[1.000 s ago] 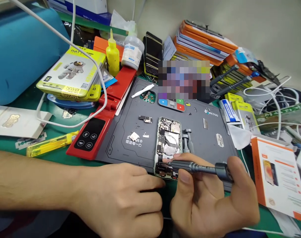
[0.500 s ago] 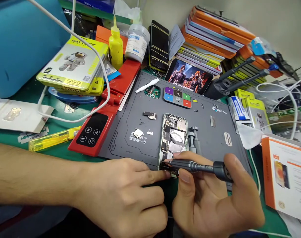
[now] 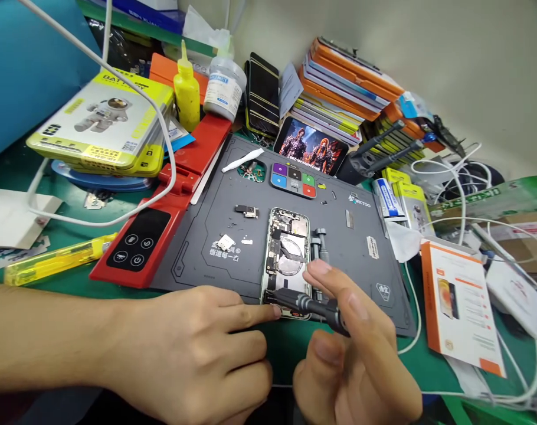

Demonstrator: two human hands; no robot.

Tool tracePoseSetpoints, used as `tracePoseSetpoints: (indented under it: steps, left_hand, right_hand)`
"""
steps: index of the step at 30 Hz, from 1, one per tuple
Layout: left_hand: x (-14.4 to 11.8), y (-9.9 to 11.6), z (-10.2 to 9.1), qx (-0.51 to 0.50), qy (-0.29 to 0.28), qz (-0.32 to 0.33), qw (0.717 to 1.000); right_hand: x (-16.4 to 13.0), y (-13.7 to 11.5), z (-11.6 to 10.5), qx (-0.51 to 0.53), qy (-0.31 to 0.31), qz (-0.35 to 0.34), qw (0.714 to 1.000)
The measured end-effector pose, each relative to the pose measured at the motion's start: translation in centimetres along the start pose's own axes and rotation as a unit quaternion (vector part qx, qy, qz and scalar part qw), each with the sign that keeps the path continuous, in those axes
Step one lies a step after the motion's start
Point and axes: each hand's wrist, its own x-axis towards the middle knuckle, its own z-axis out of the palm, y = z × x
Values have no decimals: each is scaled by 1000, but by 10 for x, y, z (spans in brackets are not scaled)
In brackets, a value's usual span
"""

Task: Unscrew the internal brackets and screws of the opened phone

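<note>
I see right hand [image 3: 361,360] clenched on screwdriver [image 3: 310,306], tip at the 6 o'clock end of opened phone [image 3: 287,260] on grey mat [image 3: 348,248]; left hand [image 3: 197,354] released, forefinger touching that end

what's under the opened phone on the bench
The opened phone lies on a dark grey work mat, which rests on the green bench top. Its lower end is covered by the screwdriver and right hand.
</note>
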Motion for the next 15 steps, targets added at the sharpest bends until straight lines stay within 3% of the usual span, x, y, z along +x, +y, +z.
tracePoseSetpoints:
  steps: [2, 4, 7, 15]
  left_hand:
    - [0, 0, 2, 9, 35, 8, 999]
    - [0, 0, 3, 11, 55, 12, 998]
    - [-1, 1, 5, 17, 61, 9, 998]
    - [-2, 0, 4, 32, 59, 7, 998]
  right_hand:
    - [8, -3, 2, -13, 32, -47, 998]
    - [14, -4, 2, -17, 23, -65, 998]
    - [17, -2, 0, -8, -11, -63, 998]
    - [17, 0, 3, 45, 7, -57, 997]
